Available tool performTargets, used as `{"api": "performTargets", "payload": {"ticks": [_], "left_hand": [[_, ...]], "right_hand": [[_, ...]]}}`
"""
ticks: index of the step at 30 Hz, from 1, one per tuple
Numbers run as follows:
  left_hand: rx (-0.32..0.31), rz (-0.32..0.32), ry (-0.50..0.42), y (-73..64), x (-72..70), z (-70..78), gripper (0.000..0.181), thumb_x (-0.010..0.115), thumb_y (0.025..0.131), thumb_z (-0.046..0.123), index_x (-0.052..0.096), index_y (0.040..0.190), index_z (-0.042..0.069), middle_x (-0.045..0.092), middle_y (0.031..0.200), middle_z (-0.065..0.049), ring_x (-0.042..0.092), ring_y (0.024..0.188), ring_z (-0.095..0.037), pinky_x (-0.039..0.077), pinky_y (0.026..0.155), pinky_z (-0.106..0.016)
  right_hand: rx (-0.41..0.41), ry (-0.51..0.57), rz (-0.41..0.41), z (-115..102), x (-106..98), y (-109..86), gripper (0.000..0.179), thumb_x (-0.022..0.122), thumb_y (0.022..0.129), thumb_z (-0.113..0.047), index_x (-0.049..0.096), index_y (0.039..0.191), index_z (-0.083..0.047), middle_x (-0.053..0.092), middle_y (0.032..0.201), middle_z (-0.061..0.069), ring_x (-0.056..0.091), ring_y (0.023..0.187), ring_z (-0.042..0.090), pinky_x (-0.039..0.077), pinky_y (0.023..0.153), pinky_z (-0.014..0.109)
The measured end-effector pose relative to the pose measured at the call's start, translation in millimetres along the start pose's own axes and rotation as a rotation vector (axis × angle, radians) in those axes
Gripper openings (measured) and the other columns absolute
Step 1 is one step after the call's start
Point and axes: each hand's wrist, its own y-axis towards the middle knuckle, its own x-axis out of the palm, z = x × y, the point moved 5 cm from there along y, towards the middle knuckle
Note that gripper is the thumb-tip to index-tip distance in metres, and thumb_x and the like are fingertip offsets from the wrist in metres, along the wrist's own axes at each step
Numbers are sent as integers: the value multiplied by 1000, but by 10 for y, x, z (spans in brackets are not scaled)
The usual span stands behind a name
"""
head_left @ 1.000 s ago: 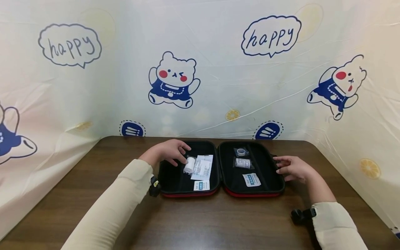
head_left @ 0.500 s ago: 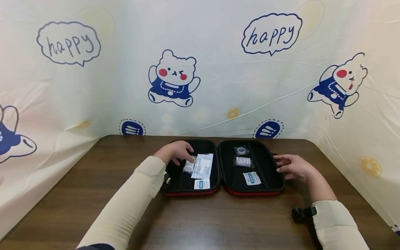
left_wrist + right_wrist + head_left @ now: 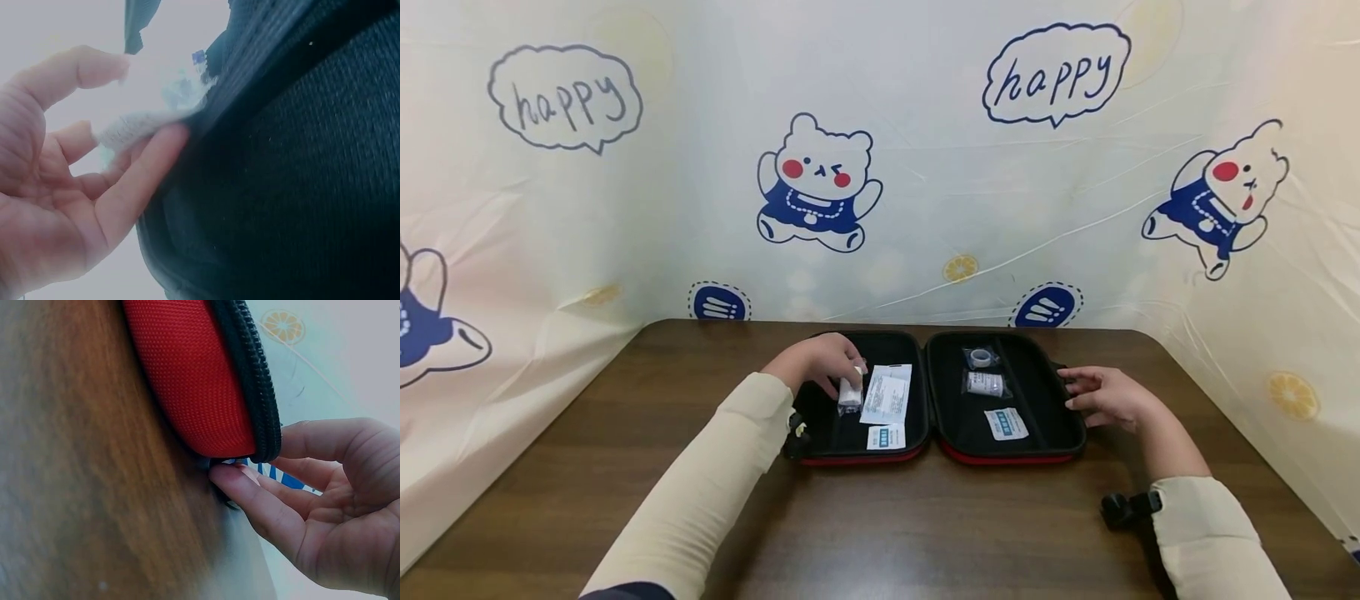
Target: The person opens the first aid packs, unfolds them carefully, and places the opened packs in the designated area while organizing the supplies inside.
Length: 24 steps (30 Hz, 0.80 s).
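A red zip case [image 3: 880,461] with black lining lies open flat on the table, its two halves side by side. In the left half, my left hand [image 3: 820,358] pinches a white bandage roll [image 3: 850,397] in a clear wrapper. Up close in the left wrist view, thumb and fingers lie on either side of the bright, washed-out bandage roll [image 3: 159,103]. My right hand [image 3: 1108,398] grips the outer edge of the case's right half. In the right wrist view its thumb [image 3: 234,481] presses at a small black piece by the zip edge, partly hidden.
White paper packets [image 3: 886,396] and a small blue-and-white sachet [image 3: 886,437] lie beside the bandage roll. The right half holds a wrapped tape roll [image 3: 981,357], a second wrapped roll [image 3: 985,383] and another sachet [image 3: 1006,423]. A printed curtain [image 3: 925,208] hangs behind the wooden table [image 3: 880,533].
My left hand has moved in from above the bandage roll and taken hold of it, shifting it slightly left, away from the paper packets. The right hand stays at the case's edge.
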Motion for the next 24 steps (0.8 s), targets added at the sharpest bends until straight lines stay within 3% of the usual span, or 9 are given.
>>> {"api": "performTargets", "payload": {"ticks": [4, 13, 17, 24], "left_hand": [[25, 25, -83, -34, -124, -91, 39, 72, 88, 8, 61, 124, -3, 63, 111, -17, 64, 90, -27, 59, 76, -36], [78, 180, -307, -74, -406, -352, 41, 58, 93, -3, 51, 133, -10, 48, 129, -29, 58, 103, -34, 56, 85, -37], [71, 249, -324, -136, -481, -415, 42, 60, 92, -2, 51, 133, -9, 46, 132, -29, 57, 107, -37, 56, 84, -36], [34, 423, -320, -226, -587, -488, 45, 65, 93, 7, 50, 135, -2, 43, 135, -28, 61, 106, -37, 57, 81, -33]], "right_hand": [[0, -10, 6, 8, -7, 6, 66, 67, 89, -2, 34, 146, 7, 43, 137, 36, 60, 97, 24, 57, 80, 46], [-7, -19, 1, 29, 23, -26, 66, 66, 89, 0, 33, 145, 8, 45, 135, 36, 60, 96, 23, 58, 77, 45], [-6, -14, 1, 28, 28, -25, 66, 65, 89, 0, 32, 146, 8, 43, 136, 36, 60, 96, 23, 58, 78, 46], [-10, -31, -5, -12, 26, -38, 66, 66, 89, 0, 33, 145, 8, 43, 136, 37, 60, 98, 24, 57, 79, 46]]}}
